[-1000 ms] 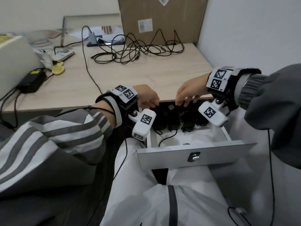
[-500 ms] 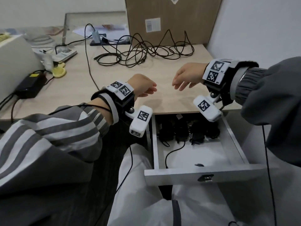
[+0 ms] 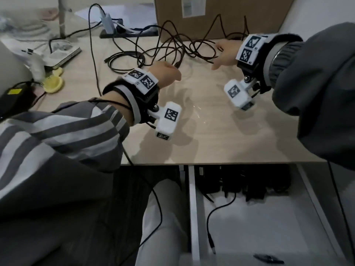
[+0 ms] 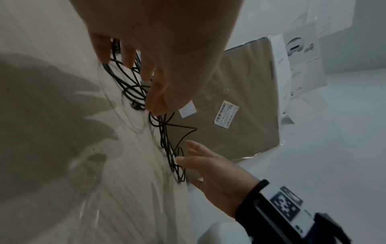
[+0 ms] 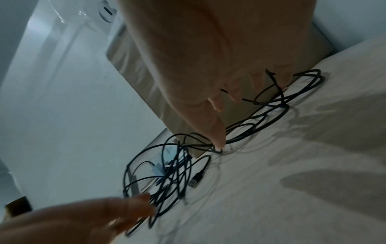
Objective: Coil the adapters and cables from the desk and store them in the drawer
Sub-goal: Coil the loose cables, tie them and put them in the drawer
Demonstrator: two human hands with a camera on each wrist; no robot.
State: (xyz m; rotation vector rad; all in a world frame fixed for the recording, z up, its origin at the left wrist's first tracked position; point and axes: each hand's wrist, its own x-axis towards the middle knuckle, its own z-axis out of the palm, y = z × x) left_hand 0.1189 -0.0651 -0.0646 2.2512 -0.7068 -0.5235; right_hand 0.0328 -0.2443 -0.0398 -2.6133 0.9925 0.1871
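Observation:
A tangle of black cables (image 3: 172,47) lies at the back of the wooden desk (image 3: 211,131), in front of a cardboard box. My left hand (image 3: 169,73) hovers just before the tangle's left part, fingers spread above the cables (image 4: 133,85) and holding nothing. My right hand (image 3: 222,54) reaches into the tangle's right part with straight fingers; its fingertips (image 5: 218,145) are at a strand of the cables (image 5: 171,173) without gripping it. Below the desk edge the white drawer (image 3: 193,208) stands open, with black adapters (image 3: 249,181) at its back and a loose cable (image 3: 211,217).
The cardboard box (image 3: 221,14) stands against the wall behind the cables. A charger on a dark strip (image 3: 109,25), a white controller (image 3: 36,62), a yellow object (image 3: 52,83) and a black power brick (image 3: 15,96) sit on the desk's left side.
Both hands have left the drawer and moved forward over the desk to the cable tangle. They are empty throughout.

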